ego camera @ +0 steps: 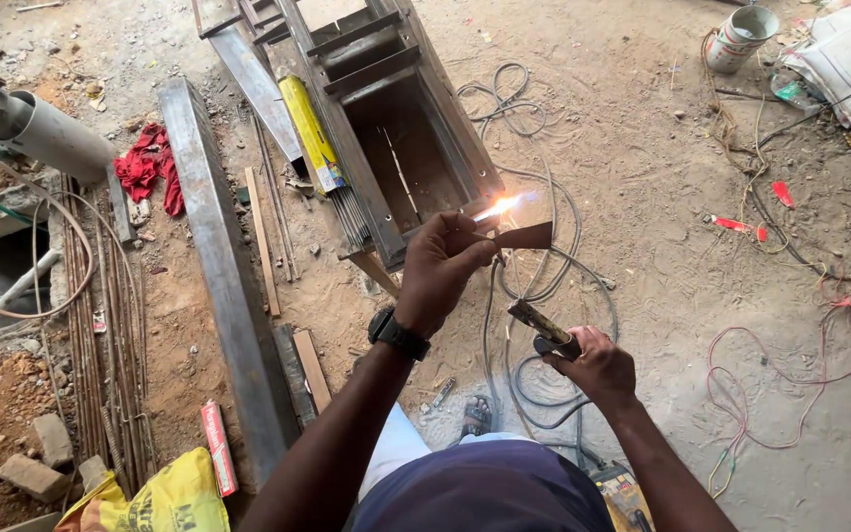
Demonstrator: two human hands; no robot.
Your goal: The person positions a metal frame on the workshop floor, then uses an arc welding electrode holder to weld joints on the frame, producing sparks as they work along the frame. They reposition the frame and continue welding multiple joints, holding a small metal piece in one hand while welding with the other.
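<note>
The open steel frame box (401,148) holds only a thin rod lying on its floor. The left hand (440,271) has its fingers pinched around a flat rusty metal plate (524,236), which sticks out just past the fingertips against the box's near corner, where a bright spark (497,208) burns. Below, the right hand (598,366) is clenched on a worn electrode holder (544,327) angled up toward the plate.

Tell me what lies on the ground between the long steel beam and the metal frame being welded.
In the head view, between the steel beam and the metal frame: a yellow electrode packet, loose welding rods, a wooden strip, thin bars and dirt.
</note>
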